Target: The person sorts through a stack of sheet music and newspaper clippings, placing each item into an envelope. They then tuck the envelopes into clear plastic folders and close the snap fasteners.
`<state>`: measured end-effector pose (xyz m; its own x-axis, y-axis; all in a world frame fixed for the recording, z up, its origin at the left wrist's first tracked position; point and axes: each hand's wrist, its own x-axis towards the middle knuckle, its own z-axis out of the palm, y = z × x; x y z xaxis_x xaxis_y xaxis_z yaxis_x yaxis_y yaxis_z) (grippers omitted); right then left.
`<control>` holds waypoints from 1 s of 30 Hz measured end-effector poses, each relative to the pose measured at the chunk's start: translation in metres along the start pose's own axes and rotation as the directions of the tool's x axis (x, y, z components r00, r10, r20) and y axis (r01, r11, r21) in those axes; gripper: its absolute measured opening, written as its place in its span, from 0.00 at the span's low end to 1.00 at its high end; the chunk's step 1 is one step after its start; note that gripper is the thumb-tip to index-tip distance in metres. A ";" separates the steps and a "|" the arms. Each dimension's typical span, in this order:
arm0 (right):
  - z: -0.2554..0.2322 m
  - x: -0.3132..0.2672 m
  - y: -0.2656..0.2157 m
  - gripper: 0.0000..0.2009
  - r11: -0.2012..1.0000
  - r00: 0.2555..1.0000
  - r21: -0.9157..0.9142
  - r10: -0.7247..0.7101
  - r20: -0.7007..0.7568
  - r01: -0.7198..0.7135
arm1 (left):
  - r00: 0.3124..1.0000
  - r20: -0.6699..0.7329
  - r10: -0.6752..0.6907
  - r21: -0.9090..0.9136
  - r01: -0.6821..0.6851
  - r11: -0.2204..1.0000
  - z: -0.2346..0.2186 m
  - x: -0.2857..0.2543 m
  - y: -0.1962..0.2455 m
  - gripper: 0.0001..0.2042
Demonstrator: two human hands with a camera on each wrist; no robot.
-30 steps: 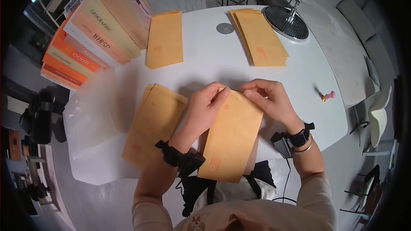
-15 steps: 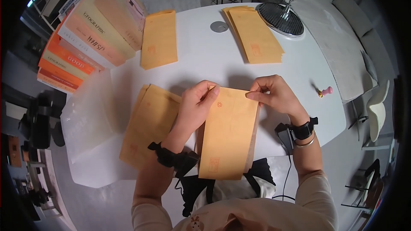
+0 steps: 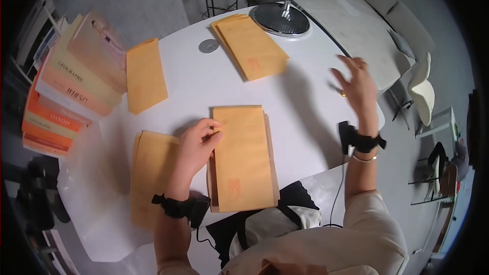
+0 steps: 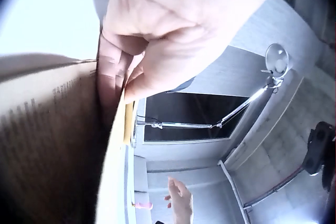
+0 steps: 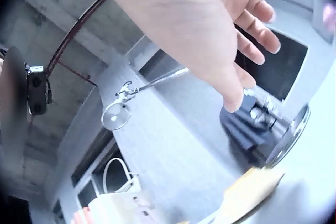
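Observation:
In the head view a kraft paper envelope (image 3: 244, 147) with red printed marks lies in front of the body, over a brownish sheet or envelope. My left hand (image 3: 196, 145) pinches its upper left edge; in the left wrist view the thumb and fingers (image 4: 111, 66) lie on either side of the paper. My right hand (image 3: 359, 86) is raised at the right side of the table, its fingers spread and holding nothing. Just by it is a small stamp with a gold end (image 3: 343, 93). Its pink handle (image 4: 143, 205) shows in the left wrist view and is hidden by the hand from above.
More envelopes lie at the left (image 3: 155, 173), at the back left (image 3: 146, 74) and in a stack (image 3: 249, 46) at the back. Books (image 3: 76, 81) stand at the left beside a translucent plastic sheet (image 3: 94, 188). A lamp base (image 3: 280, 20) stands on the far edge.
My right hand has let go of the envelope's top right corner and moved right to the stamp. My left hand keeps its hold, and the envelope is lower. The head view has turned right.

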<state>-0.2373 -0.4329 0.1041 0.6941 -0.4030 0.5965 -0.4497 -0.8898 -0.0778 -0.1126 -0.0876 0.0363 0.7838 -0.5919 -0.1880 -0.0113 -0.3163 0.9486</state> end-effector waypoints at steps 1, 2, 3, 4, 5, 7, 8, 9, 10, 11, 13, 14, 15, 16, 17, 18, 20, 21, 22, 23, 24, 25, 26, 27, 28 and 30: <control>-0.002 -0.002 0.018 0.19 0.997 0.994 0.019 0.070 0.081 -0.072 | 1.000 -0.012 0.008 -0.003 -0.008 1.000 0.000 0.001 -0.002 0.12; -0.006 -0.006 0.025 0.18 0.997 0.992 -0.019 0.076 0.105 -0.074 | 1.000 -0.002 0.019 0.013 -0.019 1.000 -0.001 0.001 -0.005 0.12; 0.004 -0.009 0.050 0.15 0.998 0.977 0.001 0.060 0.207 -0.062 | 0.999 0.008 0.032 0.028 -0.032 0.999 -0.002 0.003 -0.008 0.13; 0.009 -0.009 0.054 0.12 0.998 0.951 0.019 0.045 0.307 -0.053 | 0.999 0.021 0.044 0.045 -0.045 0.998 -0.002 0.003 -0.009 0.13; 0.016 -0.010 0.057 0.10 0.991 0.913 0.084 0.061 0.403 -0.104 | 0.999 0.023 0.031 0.024 -0.032 0.999 -0.002 0.002 -0.009 0.14; 0.025 -0.009 0.054 0.06 0.955 0.813 0.194 0.075 0.578 -0.226 | 0.999 0.028 0.014 -0.010 -0.014 1.000 -0.003 0.001 -0.004 0.14; 0.019 -0.002 0.033 0.05 0.934 0.846 0.309 -0.014 0.533 -0.180 | 1.000 0.025 0.016 -0.003 -0.016 1.000 -0.004 0.001 -0.003 0.14; 0.011 0.002 0.009 0.04 0.899 0.872 0.417 -0.092 0.482 -0.136 | 1.000 0.027 0.013 0.005 -0.013 1.000 -0.004 0.001 -0.001 0.14; 0.001 0.004 -0.019 0.03 0.852 0.892 0.516 -0.158 0.423 -0.093 | 0.999 0.036 0.009 0.015 -0.010 1.000 -0.004 0.000 -0.001 0.15; -0.004 0.006 -0.045 0.03 0.793 0.886 0.609 -0.278 0.370 -0.006 | 0.999 0.039 0.006 0.013 -0.006 1.000 -0.003 0.000 -0.001 0.15; 0.000 0.005 -0.090 0.02 0.664 0.861 0.736 -0.443 0.247 0.131 | 0.999 0.045 0.004 0.013 -0.005 1.000 -0.004 0.001 -0.003 0.15; 0.006 0.004 -0.109 0.02 0.605 0.847 0.774 -0.498 0.185 0.186 | 0.999 0.042 0.005 -0.001 -0.005 1.000 -0.004 0.002 -0.003 0.14; 0.010 0.002 -0.127 0.03 0.572 0.800 0.774 -0.581 0.150 0.271 | 0.999 0.038 0.003 -0.017 -0.002 1.000 -0.003 0.002 -0.005 0.14; 0.013 -0.002 -0.143 0.04 0.531 0.744 0.771 -0.659 0.115 0.352 | 0.999 0.033 -0.001 -0.033 0.002 0.999 -0.003 0.002 -0.006 0.14; 0.027 -0.011 -0.152 0.04 0.524 0.653 0.756 -0.738 0.172 0.393 | 0.999 0.036 -0.004 -0.043 0.006 0.999 -0.003 0.002 -0.006 0.13; 0.044 -0.022 -0.161 0.05 0.512 0.550 0.742 -0.802 0.231 0.434 | 0.999 0.040 -0.008 -0.055 0.010 0.998 -0.003 0.002 -0.006 0.12; 0.045 -0.030 -0.175 0.06 0.586 0.566 0.708 -0.761 0.316 0.394 | 0.997 0.065 -0.033 -0.061 0.037 0.997 -0.003 0.001 -0.003 0.11; 0.040 -0.025 -0.171 0.06 0.569 0.551 0.735 -0.771 0.320 0.368 | 0.995 0.082 -0.051 -0.056 0.056 0.997 -0.005 0.001 0.001 0.10; 0.030 -0.019 -0.168 0.06 0.553 0.537 0.762 -0.777 0.327 0.337 | 0.992 0.104 -0.072 -0.050 0.078 0.996 -0.005 0.000 0.003 0.10; 0.021 -0.012 -0.160 0.05 0.510 0.582 0.808 -0.767 0.272 0.295 | 0.993 0.100 -0.061 -0.036 0.065 0.997 -0.005 0.001 0.003 0.09; 0.013 -0.007 -0.150 0.05 0.528 0.653 0.790 -0.723 0.225 0.312 | 0.994 0.094 -0.050 -0.024 0.052 0.998 -0.006 0.001 0.003 0.09; 0.010 0.000 -0.134 0.05 0.607 0.709 0.756 -0.644 0.289 0.244 | 0.995 0.088 -0.040 -0.015 0.042 0.999 -0.005 0.000 0.002 0.09; 0.012 0.005 -0.114 0.03 0.638 0.765 0.725 -0.595 0.248 0.261 | 0.995 0.091 -0.040 -0.036 0.043 0.998 -0.006 0.000 0.002 0.08; 0.007 0.011 -0.095 0.02 0.703 0.796 0.651 -0.552 0.247 0.285 | 0.995 0.095 -0.039 -0.056 0.044 0.997 -0.007 -0.001 0.003 0.08; 0.008 0.013 -0.074 0.03 0.807 0.838 0.573 -0.405 0.366 0.140 | 0.994 0.100 -0.037 -0.073 0.044 0.996 -0.007 -0.001 0.004 0.08; 0.015 0.013 -0.027 0.02 0.913 0.870 0.402 -0.248 0.426 0.064 | 0.997 0.082 -0.013 -0.171 0.027 0.985 -0.008 -0.001 0.008 0.08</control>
<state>-0.2077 -0.4177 0.1016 0.9550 -0.2211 0.1976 -0.1408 -0.9245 -0.3542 -0.1087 -0.0838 0.0465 0.7302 -0.6465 -0.2211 0.1164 -0.2011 0.9726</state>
